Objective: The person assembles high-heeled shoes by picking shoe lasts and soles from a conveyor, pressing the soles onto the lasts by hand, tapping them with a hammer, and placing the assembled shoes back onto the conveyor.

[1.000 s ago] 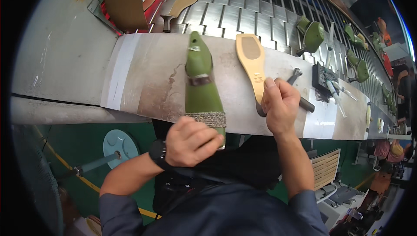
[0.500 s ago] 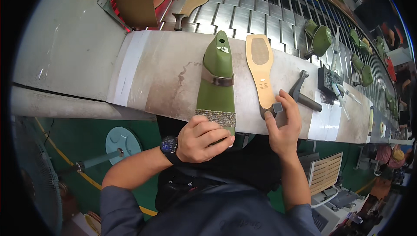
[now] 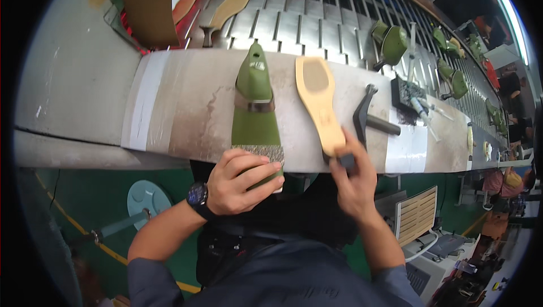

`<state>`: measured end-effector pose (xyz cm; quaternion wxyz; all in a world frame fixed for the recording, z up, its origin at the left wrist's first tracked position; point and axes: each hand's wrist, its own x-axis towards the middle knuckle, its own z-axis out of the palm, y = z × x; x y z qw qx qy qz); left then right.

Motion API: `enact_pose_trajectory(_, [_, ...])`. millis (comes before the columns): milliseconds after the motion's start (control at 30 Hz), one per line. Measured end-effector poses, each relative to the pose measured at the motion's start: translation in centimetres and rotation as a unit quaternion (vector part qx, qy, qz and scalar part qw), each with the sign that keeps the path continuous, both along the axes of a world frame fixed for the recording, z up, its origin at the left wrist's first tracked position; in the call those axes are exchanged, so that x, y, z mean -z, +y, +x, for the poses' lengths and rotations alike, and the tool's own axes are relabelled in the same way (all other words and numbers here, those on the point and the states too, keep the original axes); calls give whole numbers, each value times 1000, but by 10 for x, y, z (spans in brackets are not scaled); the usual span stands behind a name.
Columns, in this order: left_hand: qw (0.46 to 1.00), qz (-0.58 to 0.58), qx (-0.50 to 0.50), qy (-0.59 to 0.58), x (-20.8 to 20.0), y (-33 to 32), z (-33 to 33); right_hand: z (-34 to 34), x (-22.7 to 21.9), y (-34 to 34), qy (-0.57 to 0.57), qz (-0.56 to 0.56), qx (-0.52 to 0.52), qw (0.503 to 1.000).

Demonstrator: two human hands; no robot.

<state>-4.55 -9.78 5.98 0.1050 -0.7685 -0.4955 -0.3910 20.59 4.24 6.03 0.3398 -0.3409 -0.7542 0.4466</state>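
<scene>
A green shoe last [image 3: 255, 129] lies on the workbench with its narrow heel end pointing away from me. A brown strap crosses its middle, and a glittery band [image 3: 266, 151] wraps the wide toe part. My left hand [image 3: 244, 181] is closed over the toe end, partly covering the band. To its right lies a tan shoe sole [image 3: 317, 95] with a darker oval patch at the far end and a small dark heel block [image 3: 346, 161] at the near end. My right hand [image 3: 356, 180] pinches this near end between thumb and fingers, slightly blurred.
Right of the sole lie a hammer [image 3: 365, 112] and a black box [image 3: 404, 95] with syringes [image 3: 424, 116]. Behind the bench runs a metal-slat conveyor [image 3: 294, 10] carrying another sole [image 3: 229, 12] and several green lasts [image 3: 390, 44]. A brown panel [image 3: 148, 10] stands at the far left.
My right fingers, apart around the heel block before, have closed on the sole's near end. My left hand stays on the last's toe. The whole view has shifted slightly.
</scene>
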Motion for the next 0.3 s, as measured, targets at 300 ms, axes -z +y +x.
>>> enact_pose_trajectory(300, [988, -76, 69, 114, -14, 35, -19, 61, 20, -45, 55, -629, 2, 776])
